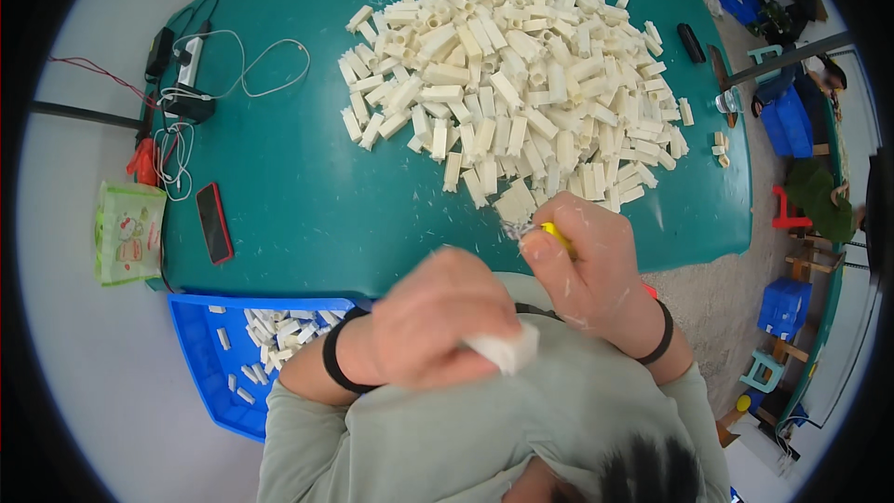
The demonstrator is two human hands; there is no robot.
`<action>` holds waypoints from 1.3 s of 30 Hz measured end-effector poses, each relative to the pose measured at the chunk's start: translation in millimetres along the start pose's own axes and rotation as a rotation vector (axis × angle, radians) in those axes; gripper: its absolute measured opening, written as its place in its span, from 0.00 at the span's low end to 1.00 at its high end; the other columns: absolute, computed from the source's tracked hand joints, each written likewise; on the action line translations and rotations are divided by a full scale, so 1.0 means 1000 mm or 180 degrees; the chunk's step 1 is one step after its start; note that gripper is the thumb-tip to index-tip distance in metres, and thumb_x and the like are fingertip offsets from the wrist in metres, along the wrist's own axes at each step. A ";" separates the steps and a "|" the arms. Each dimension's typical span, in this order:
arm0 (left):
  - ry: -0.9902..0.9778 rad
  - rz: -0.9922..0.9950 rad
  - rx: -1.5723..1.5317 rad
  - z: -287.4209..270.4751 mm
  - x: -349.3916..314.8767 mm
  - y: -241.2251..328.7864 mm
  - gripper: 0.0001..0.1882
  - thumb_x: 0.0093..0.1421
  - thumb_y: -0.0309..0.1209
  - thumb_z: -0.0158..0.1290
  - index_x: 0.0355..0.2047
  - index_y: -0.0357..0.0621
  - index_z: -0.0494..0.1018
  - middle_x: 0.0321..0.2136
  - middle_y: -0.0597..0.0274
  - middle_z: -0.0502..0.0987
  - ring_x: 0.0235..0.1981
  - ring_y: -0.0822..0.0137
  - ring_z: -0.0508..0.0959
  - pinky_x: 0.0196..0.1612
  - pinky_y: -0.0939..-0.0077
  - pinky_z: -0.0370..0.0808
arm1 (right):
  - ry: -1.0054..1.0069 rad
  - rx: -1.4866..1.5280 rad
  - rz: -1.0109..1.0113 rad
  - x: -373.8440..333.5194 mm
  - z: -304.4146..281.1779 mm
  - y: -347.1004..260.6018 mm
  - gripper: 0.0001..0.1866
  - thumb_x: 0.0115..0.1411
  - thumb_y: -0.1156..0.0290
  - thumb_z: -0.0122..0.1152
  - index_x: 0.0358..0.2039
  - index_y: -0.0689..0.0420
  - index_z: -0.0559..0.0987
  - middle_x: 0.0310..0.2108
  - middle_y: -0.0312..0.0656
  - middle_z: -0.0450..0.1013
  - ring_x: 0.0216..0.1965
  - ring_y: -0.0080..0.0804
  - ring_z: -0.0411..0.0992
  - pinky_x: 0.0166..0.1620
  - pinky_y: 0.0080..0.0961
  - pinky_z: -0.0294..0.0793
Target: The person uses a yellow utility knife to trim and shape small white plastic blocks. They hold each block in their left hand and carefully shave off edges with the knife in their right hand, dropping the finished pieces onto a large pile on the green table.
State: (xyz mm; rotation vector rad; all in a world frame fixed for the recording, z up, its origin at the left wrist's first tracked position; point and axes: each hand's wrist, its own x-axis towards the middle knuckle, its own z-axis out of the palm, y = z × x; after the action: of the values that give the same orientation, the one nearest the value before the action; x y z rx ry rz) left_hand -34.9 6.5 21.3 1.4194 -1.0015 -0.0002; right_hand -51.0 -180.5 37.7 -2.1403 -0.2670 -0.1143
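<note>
My left hand (442,317), slightly smeared by motion, is closed round a white plastic piece (507,348) close to my chest. One end of the piece sticks out past the fingers. To the right, at the table's near edge, my right hand (596,270) grips a yellow-handled tool (557,235). Its working end is too unclear to name, and most of the handle lies inside the fist. Just beyond that hand rises a large heap of cream-white hollow plastic pieces (521,84), some square-sided, some showing round openings.
A blue bin (200,354) with several white pieces stands at the lower left. On the green table (279,149) lie a red-edged phone (214,224), a power strip (190,61) with white cables, and a black object (691,43). A patterned bag (128,233) hangs by the left edge.
</note>
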 end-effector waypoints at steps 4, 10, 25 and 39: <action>0.0173 -0.0448 0.0283 -0.010 0.006 -0.003 0.17 0.49 0.28 0.60 0.38 0.36 0.71 0.33 0.55 0.73 0.31 0.61 0.73 0.35 0.72 0.70 | -0.0028 0.0348 -0.0126 -0.002 -0.006 0.002 0.12 0.55 0.67 0.58 0.22 0.60 0.69 0.16 0.43 0.62 0.16 0.39 0.62 0.19 0.28 0.60; 0.0735 -0.0714 -0.0343 -0.002 0.003 -0.007 0.23 0.49 0.28 0.61 0.44 0.41 0.64 0.34 0.56 0.69 0.29 0.67 0.72 0.34 0.73 0.71 | -0.0346 0.0496 -0.0169 -0.002 -0.012 -0.004 0.13 0.55 0.64 0.58 0.22 0.60 0.69 0.17 0.43 0.64 0.16 0.39 0.63 0.19 0.28 0.60; 0.0419 -0.0732 -0.1275 -0.010 -0.005 -0.004 0.20 0.53 0.21 0.56 0.45 0.39 0.62 0.40 0.50 0.70 0.40 0.62 0.73 0.41 0.72 0.70 | -0.0353 0.0338 -0.0714 -0.005 -0.009 -0.003 0.14 0.53 0.63 0.61 0.22 0.59 0.69 0.16 0.41 0.64 0.15 0.37 0.62 0.17 0.27 0.59; 0.0148 -0.0696 -0.1411 -0.015 -0.009 -0.007 0.18 0.55 0.24 0.55 0.44 0.37 0.62 0.39 0.50 0.70 0.37 0.64 0.72 0.40 0.74 0.70 | -0.0383 0.0107 -0.0957 -0.003 -0.008 0.000 0.15 0.51 0.61 0.63 0.22 0.57 0.68 0.15 0.39 0.62 0.14 0.36 0.61 0.16 0.28 0.57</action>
State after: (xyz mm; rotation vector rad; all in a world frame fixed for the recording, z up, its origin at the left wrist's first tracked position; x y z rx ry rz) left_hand -27.7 21.7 12.8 1.1063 -0.7460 -0.3297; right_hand -54.1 -187.7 41.1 -2.0644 -0.6564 -0.1533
